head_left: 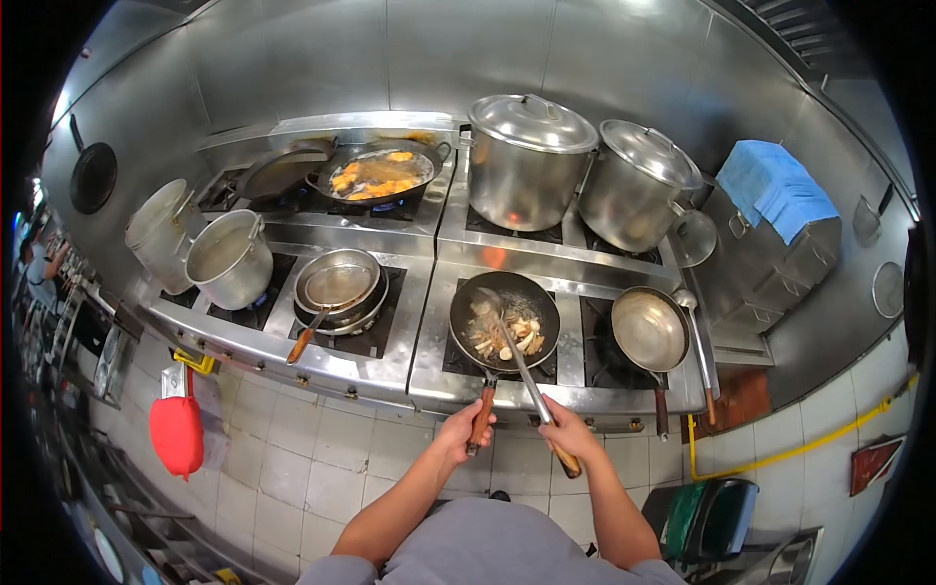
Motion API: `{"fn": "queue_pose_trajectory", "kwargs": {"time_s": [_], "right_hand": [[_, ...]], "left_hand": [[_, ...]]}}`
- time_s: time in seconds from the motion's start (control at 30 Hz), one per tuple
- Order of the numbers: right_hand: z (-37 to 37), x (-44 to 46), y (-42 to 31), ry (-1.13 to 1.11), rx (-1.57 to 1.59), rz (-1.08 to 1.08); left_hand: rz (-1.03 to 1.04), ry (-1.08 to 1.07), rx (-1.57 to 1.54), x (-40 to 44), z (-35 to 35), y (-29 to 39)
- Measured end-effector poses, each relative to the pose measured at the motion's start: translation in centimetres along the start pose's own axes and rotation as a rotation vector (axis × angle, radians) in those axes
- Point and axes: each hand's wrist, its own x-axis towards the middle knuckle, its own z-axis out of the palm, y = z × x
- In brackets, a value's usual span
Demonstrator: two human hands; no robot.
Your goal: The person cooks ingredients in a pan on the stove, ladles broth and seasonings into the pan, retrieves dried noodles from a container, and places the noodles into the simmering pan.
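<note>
Bright, cool light seems to fall from above, leaving white glare on the steel wall [468, 54] and sharp highlights on the pot lids [534, 122]. Strong fisheye distortion bows the bench [331, 375] and wall seams inward from a black rim, and the far left edge looks soft and smeared.

Blue cloth [777, 190] over steel containers [780, 268].

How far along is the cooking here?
Already done: the pan is on the stove with cut pieces in it. In hand: the left hand holds its handle; the right hand works a ladle. Left, probably: finishing and emptying, since the pieces lie in the pan.
</note>
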Motion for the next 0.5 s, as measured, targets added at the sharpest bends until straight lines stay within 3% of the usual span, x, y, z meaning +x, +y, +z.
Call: {"fn": "queue_pose_trajectory", "kwargs": {"time_s": [0.03, 0.17, 0.27, 0.33, 0.5], "right_hand": [[-0.3, -1.6, -1.8, -0.064, 0.073, 0.098], [-3.6, -5.3, -3.5, -0.159, 0.095, 0.139], [-3.7, -5.7, -3.4, -0.041, -0.118, 0.083], [-2.7, -5.0, -3.5, 0.247, -0.575, -0.021], [-1.6, -4.4, -1.4, 0.285, -0.518, -0.075]], "left_hand": [[-0.004, 0.006, 0.005, -0.2, 0.1, 0.0], [-0.003, 0.0, 0.003, -0.2, -0.3, 0.0], [-0.005, -0.009, 0.018, 0.0, -0.6, -0.1], [-0.005, 0.002, 0.027, 0.0, -0.5, -0.2], [-0.011, 0.004, 0.027, 0.0, -0.2, 0.1]]}}
